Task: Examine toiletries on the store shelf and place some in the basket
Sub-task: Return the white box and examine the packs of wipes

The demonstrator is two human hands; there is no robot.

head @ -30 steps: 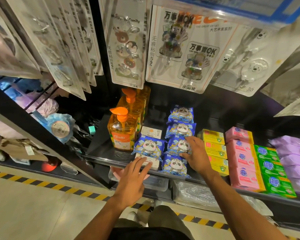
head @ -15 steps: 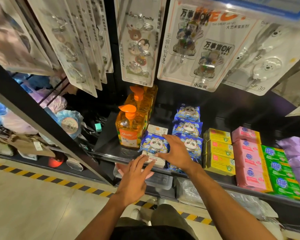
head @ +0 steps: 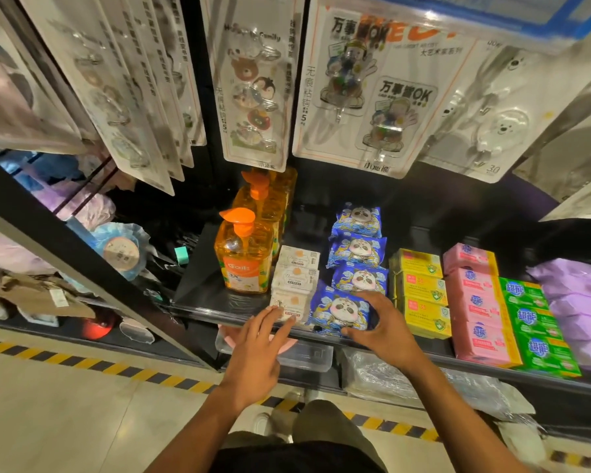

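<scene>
Toiletries stand in rows on a black shelf [head: 202, 285]. At its left end an orange pump bottle [head: 244, 257] carries an orange label reading "Gail" and "3X", with more such bottles behind it. Just beside it runs a row of white packs [head: 297, 264], their print too small to read. Next comes a row of blue panda packs [head: 355, 250], each printed with a cartoon panda face.

The right hand [head: 386, 329] grips the front panda pack [head: 338, 308] at the shelf's front edge, with its fingers curled over the far side and the thumb on the near side. The left hand [head: 256, 343] lies flat with its fingers straight, and its fingertips touch the front white pack [head: 287, 302].

To the right of the panda packs sit yellow boxes [head: 420, 291] with a green shield badge. Beyond them are pink packs [head: 475, 312] and green packs [head: 529, 319], both marked "超能" in a blue roundel. Last come purple packs [head: 580, 302] with no print that can be read.

Hook cards hang above the shelf. A large card [head: 372, 97] reads "万事皆OK" twice, with "无痕粘钩" down its left side. An animal card [head: 253, 97] shows cartoon animals, the word "Family", "无痕粘钩" and "5". A bear card [head: 492, 124] holds clear bear-shaped hooks and has "30" at its foot.

A yellow and black stripe [head: 82, 363] runs along the floor below.
</scene>
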